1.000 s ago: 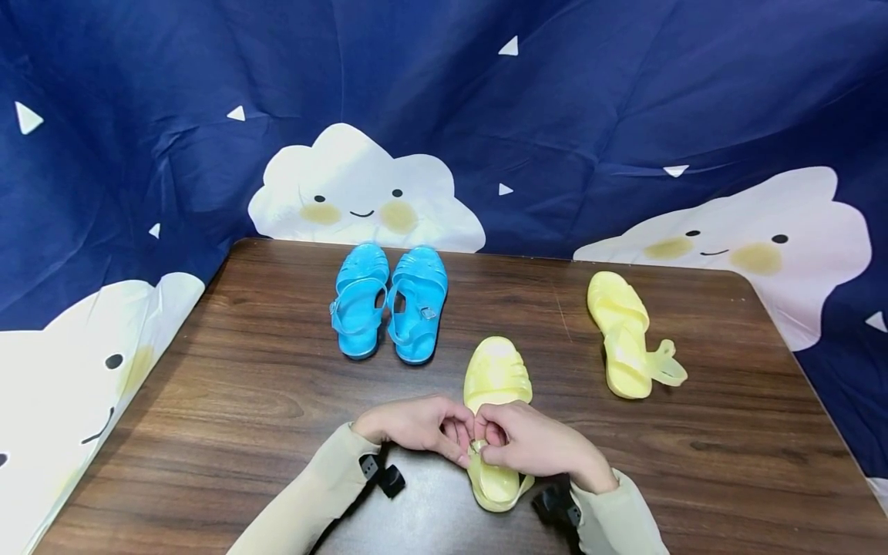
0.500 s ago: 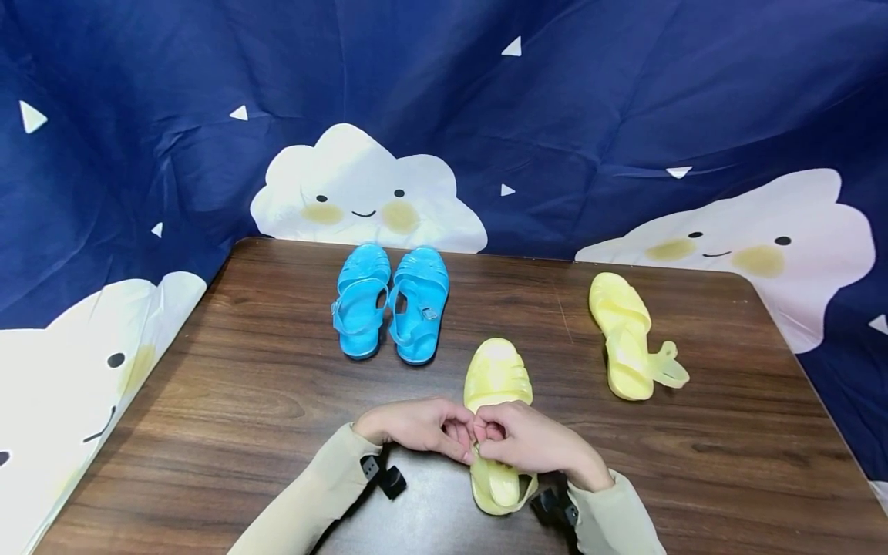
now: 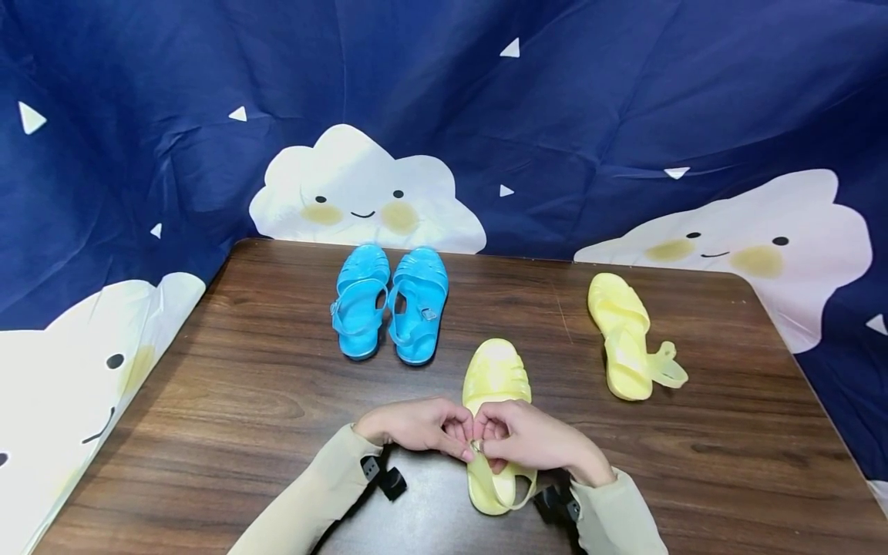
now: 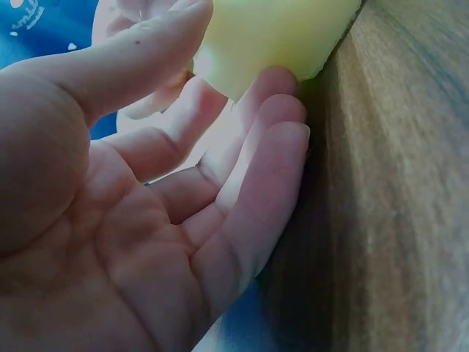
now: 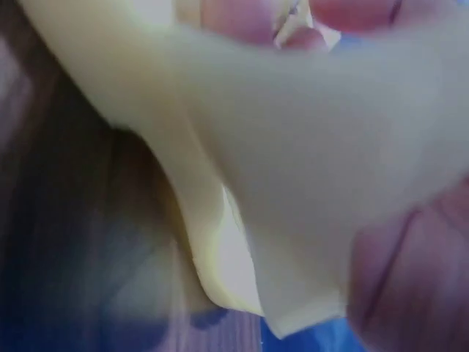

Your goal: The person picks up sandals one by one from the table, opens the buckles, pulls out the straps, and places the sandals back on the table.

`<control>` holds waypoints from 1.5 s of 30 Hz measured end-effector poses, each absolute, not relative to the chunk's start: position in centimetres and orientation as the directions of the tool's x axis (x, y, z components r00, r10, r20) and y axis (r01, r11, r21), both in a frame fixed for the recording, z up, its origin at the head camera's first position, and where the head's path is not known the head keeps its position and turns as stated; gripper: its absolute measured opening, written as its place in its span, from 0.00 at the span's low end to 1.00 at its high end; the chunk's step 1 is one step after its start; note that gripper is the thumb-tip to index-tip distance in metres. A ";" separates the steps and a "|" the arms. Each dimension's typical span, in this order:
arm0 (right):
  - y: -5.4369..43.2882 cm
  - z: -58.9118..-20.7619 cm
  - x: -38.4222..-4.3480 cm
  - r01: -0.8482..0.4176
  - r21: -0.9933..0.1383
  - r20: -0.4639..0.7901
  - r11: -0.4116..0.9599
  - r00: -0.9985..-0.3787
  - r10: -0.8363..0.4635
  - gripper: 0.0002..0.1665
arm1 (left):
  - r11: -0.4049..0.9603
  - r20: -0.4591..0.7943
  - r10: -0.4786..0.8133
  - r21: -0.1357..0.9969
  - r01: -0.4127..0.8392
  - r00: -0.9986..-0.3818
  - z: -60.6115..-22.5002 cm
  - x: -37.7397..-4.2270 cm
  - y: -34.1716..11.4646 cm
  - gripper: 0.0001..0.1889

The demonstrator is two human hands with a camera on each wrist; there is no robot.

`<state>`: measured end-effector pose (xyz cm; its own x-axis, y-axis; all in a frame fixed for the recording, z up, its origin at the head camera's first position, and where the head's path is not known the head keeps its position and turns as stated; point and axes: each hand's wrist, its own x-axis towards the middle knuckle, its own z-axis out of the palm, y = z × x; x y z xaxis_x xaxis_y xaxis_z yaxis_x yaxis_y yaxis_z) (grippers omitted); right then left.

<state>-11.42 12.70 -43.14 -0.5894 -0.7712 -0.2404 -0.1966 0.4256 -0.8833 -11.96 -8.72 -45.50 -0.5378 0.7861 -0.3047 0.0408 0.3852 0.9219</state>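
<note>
A yellow jelly sandal [image 3: 496,371] lies toe away near the front of the table. My left hand [image 3: 419,425] pinches its left side beside a small metal buckle [image 3: 476,445]; in the left wrist view the thumb and fingertips lie along the yellow plastic [image 4: 267,44]. From the other side my right hand [image 3: 533,437] pinches the ankle strap [image 3: 491,478] at the buckle, fingertips meeting those of the left. Close up in the right wrist view, the broad strap [image 5: 293,147] crosses in front of the right fingers and covers most of them.
A pair of blue sandals [image 3: 420,304] stands side by side at the back left of the wooden table [image 3: 277,347]. To the right lies a second yellow sandal [image 3: 620,320], its strap [image 3: 667,366] hanging loose outward. A blue cloud-print cloth [image 3: 541,116] hangs behind.
Both hands stay at the same place on the sandal. The right fingers have shifted slightly at the buckle, which shows again, and more of the strap shows below them.
</note>
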 end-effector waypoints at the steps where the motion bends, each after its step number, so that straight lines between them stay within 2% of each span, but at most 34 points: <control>1: 12.8 -43.1 -11.4 -0.198 -0.883 -0.243 0.426 -0.583 -0.775 0.04 | 0.388 -0.305 0.786 0.921 0.045 -0.538 -45.5 -12.0 -8.7 0.05; 4: 12.9 -43.0 -11.4 -0.189 -0.890 -0.251 0.415 -0.556 -0.792 0.02 | 0.390 -0.307 0.788 0.920 0.047 -0.534 -45.5 -12.0 -8.7 0.05; 9: 13.0 -43.0 -11.5 -0.156 -0.909 -0.258 0.387 -0.518 -0.816 0.07 | 0.386 -0.309 0.793 0.922 0.039 -0.525 -45.5 -11.9 -8.7 0.05; 15: 13.0 -43.2 -11.5 -0.124 -0.919 -0.274 0.375 -0.483 -0.831 0.08 | 0.374 -0.301 0.802 0.927 0.039 -0.517 -45.4 -11.9 -8.6 0.05; 24: 13.1 -43.7 -11.8 0.061 -0.940 -0.327 0.337 -0.443 -0.834 0.09 | 0.367 -0.302 0.806 0.930 0.030 -0.510 -45.3 -11.9 -8.7 0.07; 34: 13.5 -43.8 -11.8 0.113 -0.927 -0.369 0.359 -0.450 -0.813 0.10 | 0.392 -0.315 0.779 0.920 0.029 -0.543 -45.4 -11.9 -8.6 0.06; 40: 13.8 -44.0 -12.0 0.204 -0.933 -0.356 0.295 -0.430 -0.829 0.11 | 0.386 -0.318 0.775 0.922 0.012 -0.546 -45.4 -11.8 -8.6 0.06; 45: 13.8 -44.2 -12.2 0.167 -0.948 -0.318 0.272 -0.419 -0.851 0.11 | 0.366 -0.311 0.774 0.930 -0.010 -0.551 -45.5 -11.8 -8.5 0.06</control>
<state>-12.17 13.82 -44.21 -0.4192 -0.8505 -0.3177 0.1670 0.2717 -0.9478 -11.81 -8.51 -45.49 -0.5514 0.7742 -0.3106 -0.0097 0.3664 0.9304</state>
